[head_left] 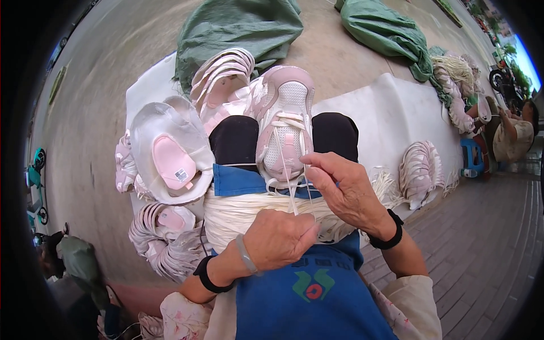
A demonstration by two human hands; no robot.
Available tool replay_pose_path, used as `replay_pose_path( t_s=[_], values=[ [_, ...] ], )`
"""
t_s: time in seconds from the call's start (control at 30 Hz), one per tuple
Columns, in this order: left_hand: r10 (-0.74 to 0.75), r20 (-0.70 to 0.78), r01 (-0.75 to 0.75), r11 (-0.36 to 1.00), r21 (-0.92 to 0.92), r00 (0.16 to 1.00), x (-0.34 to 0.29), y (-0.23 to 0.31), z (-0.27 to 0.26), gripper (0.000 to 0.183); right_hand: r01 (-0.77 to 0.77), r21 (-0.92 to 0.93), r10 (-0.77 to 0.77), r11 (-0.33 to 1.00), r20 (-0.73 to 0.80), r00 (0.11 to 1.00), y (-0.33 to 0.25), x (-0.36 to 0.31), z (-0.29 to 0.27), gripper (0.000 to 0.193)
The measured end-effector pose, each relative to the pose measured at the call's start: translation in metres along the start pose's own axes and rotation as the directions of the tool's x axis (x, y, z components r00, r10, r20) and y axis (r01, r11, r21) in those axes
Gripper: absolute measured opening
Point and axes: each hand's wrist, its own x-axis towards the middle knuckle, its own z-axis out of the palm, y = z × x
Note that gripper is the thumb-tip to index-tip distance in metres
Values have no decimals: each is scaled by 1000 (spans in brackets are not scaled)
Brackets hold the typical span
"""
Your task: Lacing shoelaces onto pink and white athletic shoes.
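A pale pink and white shoe upper [292, 93] rests between my knees, its toe pointing away from me. White shoelace [288, 120] crosses its upper eyelets, and loose ends run down toward me. My left hand [279, 238] is closed around lace strands just below the upper. At the upper's right edge, my right hand [348, 190] pinches another strand of the lace between thumb and fingertips. Beneath both hands, a thick bundle of cream-white laces [232, 218] lies across my lap over a blue apron [263, 303].
Stacked shoe uppers [420, 173] lie on a white sheet [391, 113] to the right. More stacked uppers [153, 226] and a clear bag with a pink piece [173, 161] lie left. Green sacks [235, 31] stand ahead. A person [513, 136] sits far right by a blue stool [471, 158].
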Motion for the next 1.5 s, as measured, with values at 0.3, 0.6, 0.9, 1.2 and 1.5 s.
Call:
replay_pose_path(
  t_s=[0.3, 0.6, 0.9, 1.2, 1.5],
  values=[
    [43, 2, -41, 980, -196, 999, 5, -24, 12, 34, -453, 263, 339, 852, 383, 859, 9, 24, 10, 29],
    [-476, 233, 255, -19, -967, 848, 40, -66, -9, 37, -490, 366, 190, 791, 614, 766, -5, 16, 26, 28],
    [-441, 203, 173, -108, -979, 874, 26, -81, -13, 27, -87, 116, 46, 989, 320, 946, 12, 3, -11, 23],
    [-510, -354, -399, 22, -917, 784, -70, -100, -102, 27, -472, 719, 505, 511, 194, 841, 68, 9, -55, 26],
    [-583, -812, -697, 585, -414, -7, -144, -109, -205, 31, -207, 785, 384, 583, -42, 922, 77, 19, -65, 28]
  ],
)
